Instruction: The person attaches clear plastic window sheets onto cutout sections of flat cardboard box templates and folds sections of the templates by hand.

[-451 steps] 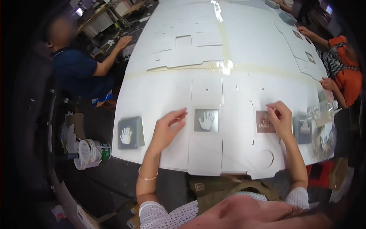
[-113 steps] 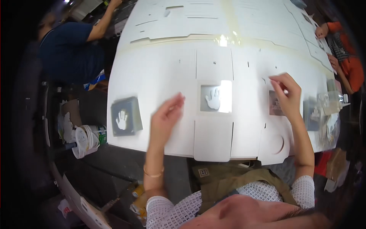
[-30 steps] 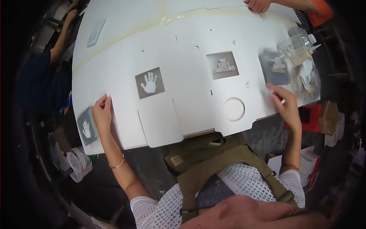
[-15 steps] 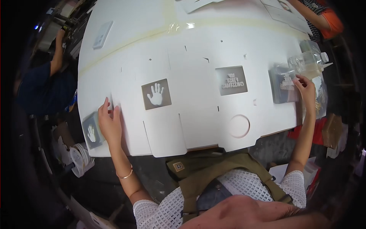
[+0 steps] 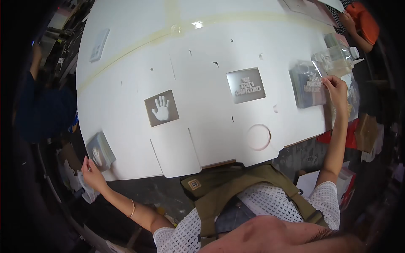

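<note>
My left hand (image 5: pixel 93 173) is at the front left table edge, fingers closed together by the lower corner of a stack of clear sheets with a white handprint (image 5: pixel 101 152). Farther right, my right hand (image 5: pixel 336 89) pinches at the right edge of a stack of clear sheets with lettering (image 5: pixel 307 86). What either pinch holds is too small to make out. Between the hands lies a large white die-cut board (image 5: pixel 211 109). A handprint panel (image 5: pixel 162 108) shows in its left square opening, and a panel reading "My First Christmas" (image 5: pixel 247 85) in the right one.
A clear squeeze bottle (image 5: pixel 338 59) and crumpled plastic bags sit at the right edge. A pale flat block (image 5: pixel 99 45) lies at the back left. Co-workers stand at the far right, in orange (image 5: pixel 366 25), and at the left, in dark blue (image 5: pixel 46 109). Boxes are below right.
My left hand has moved down and outward to the left stack's corner. My right hand has gone from beside the table's right front to the lettered stack's edge. The view has shifted.
</note>
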`<state>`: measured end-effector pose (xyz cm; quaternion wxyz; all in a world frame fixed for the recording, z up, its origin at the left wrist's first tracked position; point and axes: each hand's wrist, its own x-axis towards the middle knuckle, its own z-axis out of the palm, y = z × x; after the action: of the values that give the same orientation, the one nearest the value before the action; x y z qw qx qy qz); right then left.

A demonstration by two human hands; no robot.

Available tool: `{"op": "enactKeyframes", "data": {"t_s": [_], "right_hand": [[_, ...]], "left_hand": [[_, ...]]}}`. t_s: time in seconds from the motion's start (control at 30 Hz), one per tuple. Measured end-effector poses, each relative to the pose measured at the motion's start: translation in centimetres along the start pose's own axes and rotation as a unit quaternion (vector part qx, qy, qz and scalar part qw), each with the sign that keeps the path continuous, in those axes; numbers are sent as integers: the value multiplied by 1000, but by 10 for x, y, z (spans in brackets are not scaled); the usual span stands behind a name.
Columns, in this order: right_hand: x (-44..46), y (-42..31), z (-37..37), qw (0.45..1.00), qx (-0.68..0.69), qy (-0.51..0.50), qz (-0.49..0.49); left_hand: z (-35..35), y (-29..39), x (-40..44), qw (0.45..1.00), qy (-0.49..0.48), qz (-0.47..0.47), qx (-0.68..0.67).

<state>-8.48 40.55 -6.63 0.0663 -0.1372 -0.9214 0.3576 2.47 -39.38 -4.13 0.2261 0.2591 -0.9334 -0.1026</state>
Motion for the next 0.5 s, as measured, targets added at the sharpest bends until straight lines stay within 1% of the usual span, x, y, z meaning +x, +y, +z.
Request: {"op": "enactKeyframes", "data": {"t_s": [0.03, 0.07, 0.1, 0.13, 0.17, 0.23, 0.27, 0.3, 0.33, 0.37, 0.4, 0.43, 0.47, 0.5], "right_hand": [[-2, -2, 0, 999, -34, 15, 8], [-5, -6, 1, 999, -35, 16, 7], [-11, -16, 1, 992, -109, 57, -16], [-16, -26, 2, 978, -181, 98, -40], [-21, -37, 2, 978, -181, 97, -42], [-30, -57, -4, 951, -246, 123, -139], [-35, -61, -10, 952, -246, 121, -139], [-40, -65, -17, 966, -171, 131, -140], [-44, -70, -22, 976, -96, 140, -140], [-49, -76, -29, 976, -95, 138, -139], [-55, -84, -34, 987, 9, 136, -80], [-59, -88, -37, 984, 111, 135, -18], [-59, -88, -36, 981, 136, 133, -27], [-58, -94, -29, 981, 133, 138, -24]], "left_hand": [[-1, -9, -2, 1000, 0, 0, -2], [-2, -18, -3, 998, -2, 3, 68], [-1, -25, -3, 990, -4, 6, 137], [4, -33, -3, 990, -4, 4, 138], [10, -41, -4, 989, -18, -7, 149], [17, -52, -5, 986, -32, -20, 162], [21, -56, -5, 990, -45, -27, 131], [22, -58, -5, 993, -58, -34, 100], [21, -58, -7, 992, -59, -36, 102], [20, -57, -8, 993, -57, -37, 99], [21, -55, -7, 993, -55, -35, 95], [21, -52, -6, 993, -58, -32, 93], [20, -50, -5, 994, -48, -29, 89], [20, -49, -6, 995, -38, -27, 84]]}}
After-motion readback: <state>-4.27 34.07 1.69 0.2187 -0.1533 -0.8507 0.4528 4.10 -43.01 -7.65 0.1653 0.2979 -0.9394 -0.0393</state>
